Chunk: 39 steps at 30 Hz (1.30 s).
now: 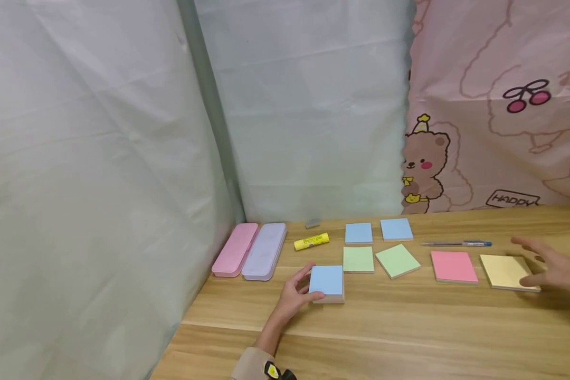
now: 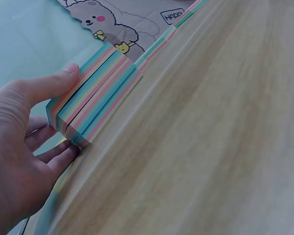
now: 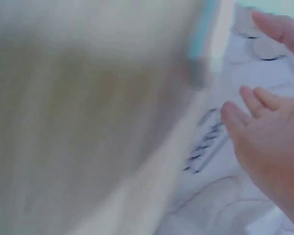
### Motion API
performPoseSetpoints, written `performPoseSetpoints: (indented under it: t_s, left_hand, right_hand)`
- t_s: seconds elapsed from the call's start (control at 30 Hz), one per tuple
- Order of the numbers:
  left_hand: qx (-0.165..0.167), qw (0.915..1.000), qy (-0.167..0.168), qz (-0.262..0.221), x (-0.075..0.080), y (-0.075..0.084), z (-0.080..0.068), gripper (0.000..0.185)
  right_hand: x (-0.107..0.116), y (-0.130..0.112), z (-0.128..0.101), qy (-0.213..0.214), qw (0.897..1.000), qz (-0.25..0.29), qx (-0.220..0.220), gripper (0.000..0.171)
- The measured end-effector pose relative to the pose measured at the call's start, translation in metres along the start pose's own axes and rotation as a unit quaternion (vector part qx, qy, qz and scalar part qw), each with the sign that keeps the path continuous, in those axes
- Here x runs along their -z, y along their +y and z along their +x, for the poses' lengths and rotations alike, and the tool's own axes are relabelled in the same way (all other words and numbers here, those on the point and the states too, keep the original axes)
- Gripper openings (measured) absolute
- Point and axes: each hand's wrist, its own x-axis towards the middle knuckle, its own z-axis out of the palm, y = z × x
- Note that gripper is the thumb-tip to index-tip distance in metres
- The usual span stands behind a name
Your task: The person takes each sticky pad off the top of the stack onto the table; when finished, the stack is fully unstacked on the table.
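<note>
Nearest to us, our left hand (image 1: pixel 294 293) reaches forward from a beige sleeve (image 1: pixel 249 364) and grips the blue-topped sticky note stack (image 1: pixel 327 283) by its left side. The left wrist view shows the thumb along the stack's top edge and the fingers (image 2: pixel 59 154) curled under its near side; the striped pastel edges stand slightly lifted off the wooden table (image 1: pixel 408 332).

Just beyond the stack lie two green pads (image 1: pixel 358 259), and past those two blue pads (image 1: pixel 359 233). Left of the stack sit a yellow glue stick (image 1: pixel 311 241) and, further left, pink and lilac pencil cases (image 1: pixel 249 250).

Well to the right of the stack, our right hand (image 1: pixel 551 266) hovers with fingers spread and relaxed, holding nothing, over the right edge of a yellow pad (image 1: pixel 505 272). A pink pad (image 1: pixel 453 266) lies between it and the green ones, with a pen (image 1: pixel 456 244) behind.
</note>
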Motion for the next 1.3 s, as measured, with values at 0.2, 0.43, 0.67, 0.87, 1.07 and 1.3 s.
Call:
performPoseSetpoints:
  t_s: [0.2,0.43,0.67,0.87,1.07,1.3]
  left_hand:
    - [0.004,0.9999,-0.010,0.000,0.000,0.001,-0.001,0.085]
    - [0.012,0.9999,-0.010,0.005,0.001,0.001,0.000,0.085]
    - [0.005,0.9999,-0.012,0.002,0.000,0.001,-0.001,0.087]
    - [0.010,0.9999,-0.012,0.000,0.000,0.000,-0.001,0.091]
    - [0.009,0.9998,-0.013,0.014,0.001,-0.001,0.000,0.093]
    - [0.007,0.9995,-0.025,0.016,0.000,-0.001,0.000,0.093]
  right_hand:
    - [-0.007,-0.043,0.014,0.026,0.999,-0.004,0.025,0.100]
    - [-0.049,-0.090,0.031,-0.013,0.999,0.024,-0.032,0.080]
    - [-0.092,-0.134,0.059,-0.028,0.998,0.043,-0.021,0.070]
    - [-0.121,-0.161,0.080,-0.044,0.997,0.065,0.004,0.067]
    - [-0.148,-0.185,0.099,-0.060,0.993,0.100,0.008,0.070]
    - [-0.184,-0.206,0.120,-0.080,0.990,0.113,0.016,0.071]
